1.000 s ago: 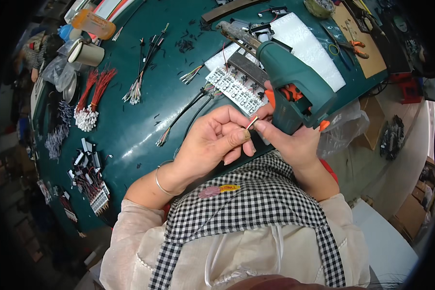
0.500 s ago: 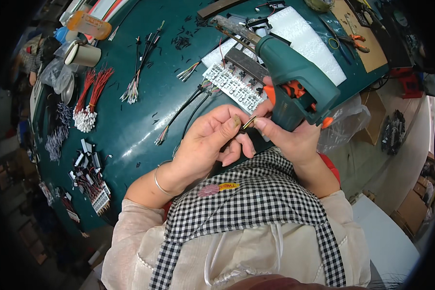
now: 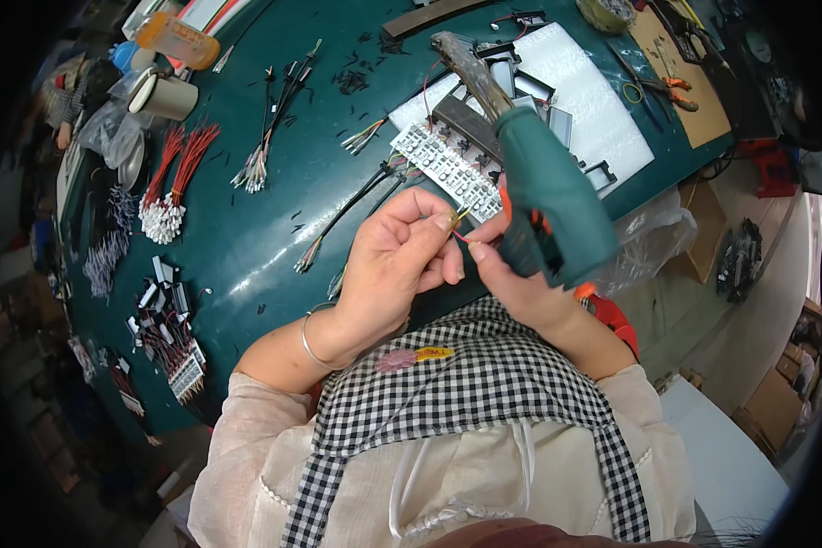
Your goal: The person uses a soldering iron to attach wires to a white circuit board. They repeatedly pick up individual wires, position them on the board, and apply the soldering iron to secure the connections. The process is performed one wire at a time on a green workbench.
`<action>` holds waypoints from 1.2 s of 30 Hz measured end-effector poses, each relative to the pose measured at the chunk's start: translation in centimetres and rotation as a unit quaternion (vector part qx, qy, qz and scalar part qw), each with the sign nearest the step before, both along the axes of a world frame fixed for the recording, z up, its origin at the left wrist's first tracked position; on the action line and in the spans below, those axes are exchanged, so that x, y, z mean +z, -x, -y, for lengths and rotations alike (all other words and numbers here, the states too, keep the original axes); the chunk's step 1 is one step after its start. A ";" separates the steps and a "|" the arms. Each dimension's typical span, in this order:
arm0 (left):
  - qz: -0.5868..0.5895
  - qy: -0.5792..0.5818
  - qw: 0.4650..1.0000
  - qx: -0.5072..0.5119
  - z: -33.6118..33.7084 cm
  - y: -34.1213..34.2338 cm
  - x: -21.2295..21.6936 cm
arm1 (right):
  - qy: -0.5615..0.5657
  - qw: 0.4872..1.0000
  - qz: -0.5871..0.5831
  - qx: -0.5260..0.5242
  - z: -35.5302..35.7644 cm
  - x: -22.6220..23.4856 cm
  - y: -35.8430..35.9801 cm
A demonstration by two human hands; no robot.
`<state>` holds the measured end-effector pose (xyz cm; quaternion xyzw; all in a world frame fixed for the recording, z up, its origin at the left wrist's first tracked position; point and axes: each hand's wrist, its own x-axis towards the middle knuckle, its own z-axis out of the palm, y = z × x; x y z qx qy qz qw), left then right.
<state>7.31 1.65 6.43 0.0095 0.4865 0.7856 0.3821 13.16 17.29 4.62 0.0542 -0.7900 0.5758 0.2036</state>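
Thin coloured wires [image 3: 463, 236], a red one and a yellow one among them, come out between the thumb and fingers of my left hand [image 3: 384, 247], which is closed on them. My right hand [image 3: 534, 297] is wrapped round a green gun-shaped soldering tool [image 3: 557, 196] with orange parts and a long stained metal nose pointing away from me. The thumb tip of that hand meets the red wire. Most of the right fingers are hidden behind the tool. Just beyond my hands lies a white panel of small circuit boards [image 3: 447, 169], with a dark bar [image 3: 468, 130] behind it.
Black cables with bared coloured ends [image 3: 342, 215] lie left of my hands. Red wire bundles with white connectors [image 3: 163, 215] rest farther left, near a mug [image 3: 166, 97]. White foam [image 3: 603, 119] carrying black frames is at right, beside orange-handled pliers [image 3: 674, 84].
The soldering tool has swung toward upright, its nose shifting right and nearer. My right hand has moved slightly left and down. The red wire now shows between my two hands.
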 end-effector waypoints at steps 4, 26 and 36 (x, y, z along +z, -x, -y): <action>-0.008 0.027 1.000 -0.003 0.2 0.3 -0.3 | -0.039 0.999 0.004 -0.005 0.1 -0.1 -0.6; -0.252 0.123 0.954 -0.109 0.6 0.2 0.5 | 0.233 0.965 0.119 -0.012 -1.4 1.2 -0.7; -0.357 0.366 0.860 -0.007 2.9 5.7 -5.4 | 0.279 0.946 0.165 0.001 -4.1 2.5 -4.1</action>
